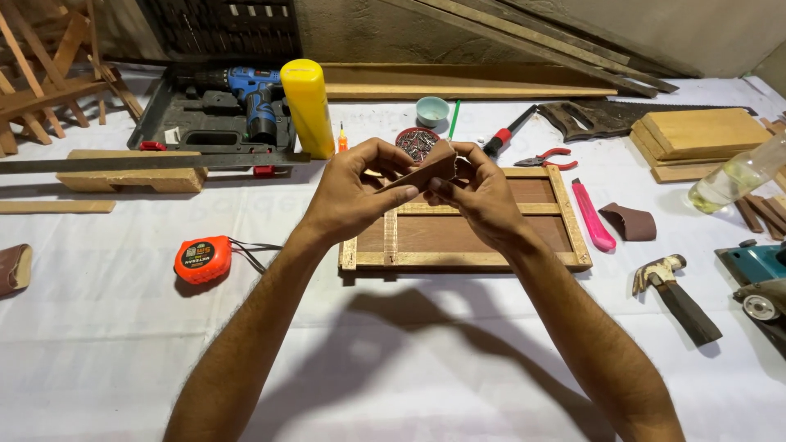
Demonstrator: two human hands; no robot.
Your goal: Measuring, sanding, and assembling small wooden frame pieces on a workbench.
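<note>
A folded piece of brown sandpaper (423,172) is pinched between the left hand (354,192) and the right hand (477,192), both closed on it and raised together above a shallow wooden tray (467,258). The tray is seen lying flat on the white-covered worktop (393,360), directly beneath the hands. An orange tape measure (202,259) is placed to the left of the tray, a pink utility knife (591,214) just beside its right edge, and a hammer (675,293) farther right. Behind the hands, a yellow bottle (308,106), a blue drill (254,98) in its case and a handsaw (622,116) are laid out.
</note>
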